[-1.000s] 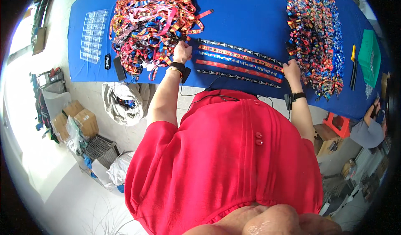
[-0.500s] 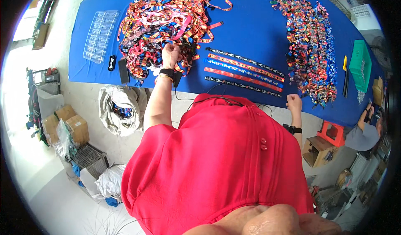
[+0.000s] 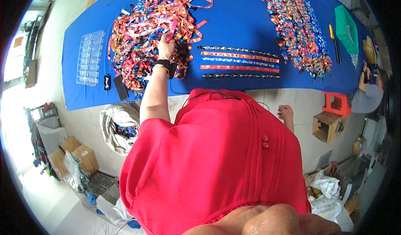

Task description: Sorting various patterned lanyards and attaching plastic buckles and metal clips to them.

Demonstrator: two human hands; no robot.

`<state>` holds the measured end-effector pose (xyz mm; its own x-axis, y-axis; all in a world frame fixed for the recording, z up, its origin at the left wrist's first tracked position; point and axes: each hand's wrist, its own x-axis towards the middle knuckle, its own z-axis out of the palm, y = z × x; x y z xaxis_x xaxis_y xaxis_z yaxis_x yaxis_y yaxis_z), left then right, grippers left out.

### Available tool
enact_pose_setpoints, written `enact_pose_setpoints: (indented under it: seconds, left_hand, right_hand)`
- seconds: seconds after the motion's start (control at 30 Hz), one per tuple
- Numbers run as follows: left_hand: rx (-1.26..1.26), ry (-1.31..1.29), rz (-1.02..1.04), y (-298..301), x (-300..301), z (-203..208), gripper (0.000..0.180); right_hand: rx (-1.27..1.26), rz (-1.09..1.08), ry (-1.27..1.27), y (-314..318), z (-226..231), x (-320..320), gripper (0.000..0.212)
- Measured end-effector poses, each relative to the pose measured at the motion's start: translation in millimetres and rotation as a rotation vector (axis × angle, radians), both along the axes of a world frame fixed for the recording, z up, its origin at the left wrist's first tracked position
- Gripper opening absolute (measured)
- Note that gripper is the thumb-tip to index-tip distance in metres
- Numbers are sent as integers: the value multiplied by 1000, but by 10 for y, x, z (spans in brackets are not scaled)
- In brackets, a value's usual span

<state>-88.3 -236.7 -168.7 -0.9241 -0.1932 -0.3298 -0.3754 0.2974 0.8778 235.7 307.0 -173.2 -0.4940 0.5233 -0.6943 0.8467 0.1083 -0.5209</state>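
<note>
A large tangled pile of printed lanyards covers the left part of the blue table. My left hand reaches into its near right side, fingers closed at the lower end of a pink lanyard. Partly hidden by the hand and the straps is the grip itself. My right hand hangs off the table's near edge, its fingers curled and nothing visible in them. Between the hands, several flat lanyards lie in parallel rows, among them a red lanyard and a black-and-white lanyard.
Bundled lanyards form a long heap on the right. Beyond them sits a green bin. Clear plastic trays and a black phone lie left. A sack and red stool stand below; another person is at right.
My view has shifted, with the table turning slightly. My left hand has moved farther into the pile, onto the pink lanyard. My right hand has dropped away from the table edge.
</note>
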Motion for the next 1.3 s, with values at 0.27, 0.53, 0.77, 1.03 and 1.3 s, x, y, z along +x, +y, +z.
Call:
enact_pose_setpoints:
  seconds: [0.27,0.53,0.77,1.03,1.3]
  left_hand:
    - [-85,-88,-70,-35,-102,-68,43]
    - [-45,-114,-3,-177,-189,-70,20]
    - [-211,154,131,-404,24,324,21]
    - [-652,128,-27,-461,892,256,23]
    - [-524,1,185,-554,1352,20,21]
  right_hand:
    - [-91,-74,-56,-129,-224,463,19]
    - [-64,-18,-51,-89,-169,365,20]
    - [-107,53,-50,39,-159,181,19]
    - [-47,272,-58,148,69,-340,20]
    - [-76,315,-89,352,-107,-617,19]
